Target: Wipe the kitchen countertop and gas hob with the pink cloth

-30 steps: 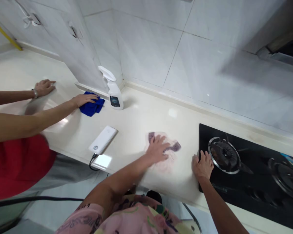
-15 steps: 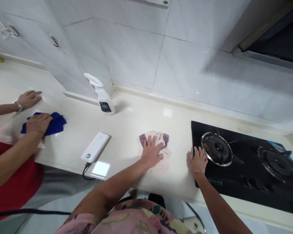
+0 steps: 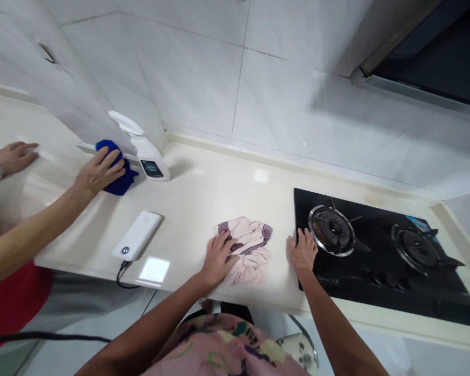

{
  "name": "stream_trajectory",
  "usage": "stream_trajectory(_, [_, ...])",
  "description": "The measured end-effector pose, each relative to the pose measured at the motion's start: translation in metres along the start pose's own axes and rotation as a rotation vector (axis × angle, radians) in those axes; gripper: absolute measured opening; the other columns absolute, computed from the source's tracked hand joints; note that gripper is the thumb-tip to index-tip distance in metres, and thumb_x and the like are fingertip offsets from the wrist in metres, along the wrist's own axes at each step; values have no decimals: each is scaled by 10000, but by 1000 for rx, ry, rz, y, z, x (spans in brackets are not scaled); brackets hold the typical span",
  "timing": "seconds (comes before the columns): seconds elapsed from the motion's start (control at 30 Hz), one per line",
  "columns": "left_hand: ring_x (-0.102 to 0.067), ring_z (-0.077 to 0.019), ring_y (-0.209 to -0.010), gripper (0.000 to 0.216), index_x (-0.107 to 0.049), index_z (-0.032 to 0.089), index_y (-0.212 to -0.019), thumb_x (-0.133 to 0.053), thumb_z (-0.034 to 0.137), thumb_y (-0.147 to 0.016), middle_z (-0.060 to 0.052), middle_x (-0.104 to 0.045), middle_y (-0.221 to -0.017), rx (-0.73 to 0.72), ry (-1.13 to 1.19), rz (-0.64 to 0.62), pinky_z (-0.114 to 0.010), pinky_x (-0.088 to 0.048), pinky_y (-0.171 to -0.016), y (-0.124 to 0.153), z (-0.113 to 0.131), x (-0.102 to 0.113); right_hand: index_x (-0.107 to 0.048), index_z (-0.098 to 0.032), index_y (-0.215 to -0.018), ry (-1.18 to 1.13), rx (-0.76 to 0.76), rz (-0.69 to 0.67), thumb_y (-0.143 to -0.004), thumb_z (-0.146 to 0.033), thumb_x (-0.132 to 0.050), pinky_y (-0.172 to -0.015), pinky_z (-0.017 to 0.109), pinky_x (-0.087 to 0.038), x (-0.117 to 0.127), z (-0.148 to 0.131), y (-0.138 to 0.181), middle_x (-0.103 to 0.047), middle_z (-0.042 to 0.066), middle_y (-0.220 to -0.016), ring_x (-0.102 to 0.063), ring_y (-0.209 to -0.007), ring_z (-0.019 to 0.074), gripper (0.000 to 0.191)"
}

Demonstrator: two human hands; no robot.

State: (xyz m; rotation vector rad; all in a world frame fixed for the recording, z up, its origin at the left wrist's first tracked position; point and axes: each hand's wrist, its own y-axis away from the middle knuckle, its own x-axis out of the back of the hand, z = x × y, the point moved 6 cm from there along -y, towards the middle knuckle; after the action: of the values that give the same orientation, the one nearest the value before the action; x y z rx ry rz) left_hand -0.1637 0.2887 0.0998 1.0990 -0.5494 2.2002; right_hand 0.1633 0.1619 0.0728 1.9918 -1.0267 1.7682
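My left hand lies fingers spread on the left part of a pale pink cloth with purple trim, pressing it flat on the cream countertop. My right hand rests open on the counter, its fingers touching the left edge of the black gas hob. Neither hand grips anything.
At the left a second person in red presses a blue cloth near a white spray bottle; their other hand rests flat farther left. A white power bank with a cable lies near the counter's front edge. Tiled walls stand behind.
My left hand slid the pink cloth toward me and left. The other person's blue cloth swept out left, then back up beside the spray bottle. The view shifted right.
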Motion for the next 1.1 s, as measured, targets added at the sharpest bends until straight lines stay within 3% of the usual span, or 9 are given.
stream_trajectory(0.23, [-524,-374,-1341,504,-701,282,-1319,-757,444,-846,-136,-568,-1516,108,-42,3,-536,-441,-1085,38,3,6,-666,-163,-1337,-74,88,-46,-1042,-460,-347,-1190,608,-289,6,-10,23,-511,201,-1563,-359,-1512,374,527])
stream_trajectory(0.4, [-616,-301,-1115,82,-741,234,-870,-703,293,-827,-95,-706,-1164,264,213,51,-464,-491,-990,11,4,20,-679,-230,-1234,-244,329,-251,-989,-426,-537,-1225,619,-228,6,-68,99,-486,139,-1608,-299,-1550,364,345])
stream_trajectory(0.47, [-644,-239,-927,97,-685,225,-784,-657,290,-850,-52,-707,-931,303,321,75,-389,-526,-885,-11,-2,27,-683,-233,-1074,-315,303,-295,-933,-366,-591,-1226,629,-215,7,-82,113,-492,123,-1605,-291,-1550,375,215])
stream_trajectory(0.6, [-622,-183,-755,174,-637,210,-867,-547,342,-936,-11,-659,-791,401,390,216,-309,-521,-731,-58,-35,56,-640,-235,-941,-576,109,-352,-868,-386,-598,-1145,610,-342,11,-74,85,-657,129,-1357,-498,-1354,370,173])
stream_trajectory(0.7, [-643,-187,-846,275,-621,181,-1088,-463,386,-995,-70,-679,-1014,502,404,396,-323,-533,-764,-72,-61,85,-612,-223,-1041,-725,17,-422,-912,-534,-550,-930,491,-518,11,-54,49,-707,92,-999,-648,-977,290,343])
stream_trajectory(0.8, [-637,-221,-1008,404,-565,193,-1281,-555,468,-986,-126,-615,-1270,490,325,561,-362,-533,-841,-50,-59,100,-542,-196,-1241,-772,-6,-463,-941,-614,-528,-797,404,-557,13,-40,34,-694,44,-901,-663,-810,236,515])
stream_trajectory(0.87, [-624,-235,-1027,399,-591,214,-1258,-624,491,-973,-108,-625,-1237,348,232,495,-382,-509,-881,-25,-38,88,-490,-189,-1353,-800,-12,-476,-918,-618,-582,-809,392,-568,15,-36,39,-704,54,-975,-678,-840,229,617])
stream_trajectory(1.0, [-605,-264,-1051,428,-659,234,-1164,-771,542,-888,-80,-672,-1154,-70,66,-35,-402,-444,-923,25,18,15,-611,-243,-1291,-642,170,-463,-853,-460,-711,-966,467,-540,25,-45,68,-647,123,-1268,-635,-1089,287,499])
stream_trajectory(1.1, [-572,-306,-1111,554,-680,223,-1172,-887,535,-764,-111,-656,-1225,-173,-62,-211,-426,-409,-943,41,30,-20,-718,-296,-1189,-421,328,-472,-814,-341,-765,-1032,543,-490,26,-56,83,-576,128,-1387,-558,-1203,345,380])
